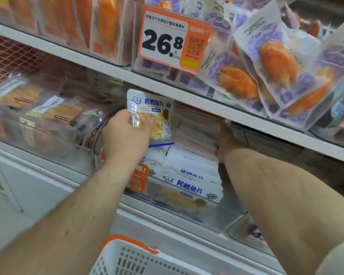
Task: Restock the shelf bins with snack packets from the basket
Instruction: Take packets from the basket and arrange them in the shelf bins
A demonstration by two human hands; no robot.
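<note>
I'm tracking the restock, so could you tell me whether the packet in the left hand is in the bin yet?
Not yet: the left hand holds the packet upright above the bin's row of packets.

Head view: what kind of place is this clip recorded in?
Most likely a shop's snack aisle: an orange price tag reading 26.8 on the shelf edge, clear bins of packaged fish-snack packets, and a white restocking basket below.

Orange price tag [172, 37] on the upper shelf reads "26.8". White snack packets [189, 186] in the bin read "烤鳕鱼片".
</note>
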